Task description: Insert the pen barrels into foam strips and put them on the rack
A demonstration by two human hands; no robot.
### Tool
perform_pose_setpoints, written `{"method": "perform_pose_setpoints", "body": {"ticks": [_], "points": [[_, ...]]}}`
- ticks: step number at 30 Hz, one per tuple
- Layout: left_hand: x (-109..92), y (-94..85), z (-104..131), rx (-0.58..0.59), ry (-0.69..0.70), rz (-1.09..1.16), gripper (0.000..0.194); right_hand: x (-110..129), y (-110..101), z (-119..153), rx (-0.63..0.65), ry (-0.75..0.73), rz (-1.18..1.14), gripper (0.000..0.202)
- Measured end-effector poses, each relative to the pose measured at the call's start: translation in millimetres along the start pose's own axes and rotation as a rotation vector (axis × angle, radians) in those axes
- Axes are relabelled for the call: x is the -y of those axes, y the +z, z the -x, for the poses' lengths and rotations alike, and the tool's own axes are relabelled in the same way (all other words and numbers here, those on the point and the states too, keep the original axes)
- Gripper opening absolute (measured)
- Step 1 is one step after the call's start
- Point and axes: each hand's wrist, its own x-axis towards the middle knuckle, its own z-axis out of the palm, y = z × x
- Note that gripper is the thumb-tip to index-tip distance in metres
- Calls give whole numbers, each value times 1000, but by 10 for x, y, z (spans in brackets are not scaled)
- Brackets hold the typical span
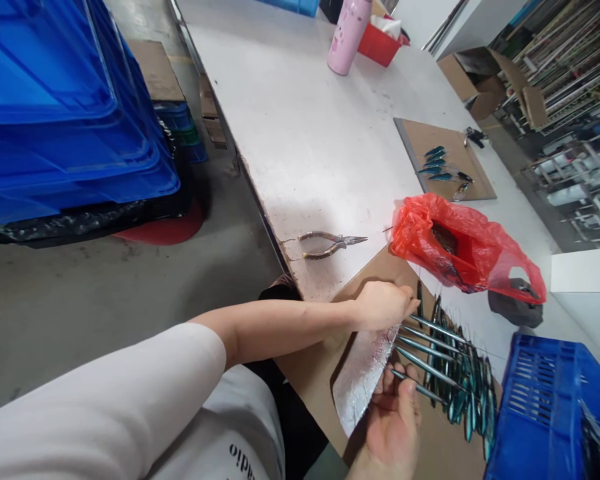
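A silver, foil-like strip [363,373] stands on edge over brown cardboard [320,363], with several slim teal pieces [427,365] sticking out from it to the right. My left hand [386,305] is closed at the strip's upper end, by the topmost piece; what its fingertips pinch is hidden. Lower down, my right hand [393,417] is palm up, its fingers behind the strip's lower edge and its thumb against the lowest teal piece [417,385]. More teal pieces [473,393] lie in a row on the cardboard, right of the hands.
Pliers [330,245] lie on the white table [300,133], near a red plastic bag [460,243]. A blue crate [535,400] stands at lower right. Farther back are a board [415,140] with small teal pieces and a pink bottle [349,37]. Blue bins [65,113] are stacked at left.
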Motion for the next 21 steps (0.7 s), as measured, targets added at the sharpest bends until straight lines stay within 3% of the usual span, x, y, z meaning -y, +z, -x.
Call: {"method": "perform_pose_setpoints", "body": {"ticks": [7,14,21], "points": [[-6,-13,6,-9,-7,-4,39,-20,-49,-30,57,-36,62,22],[3,-6,2,1,-3,-3,39,24,34,9,-34,40,-23,28],[-8,-18,1,18,-4,-13,40,8,7,-3,-42,42,-40,31]]}}
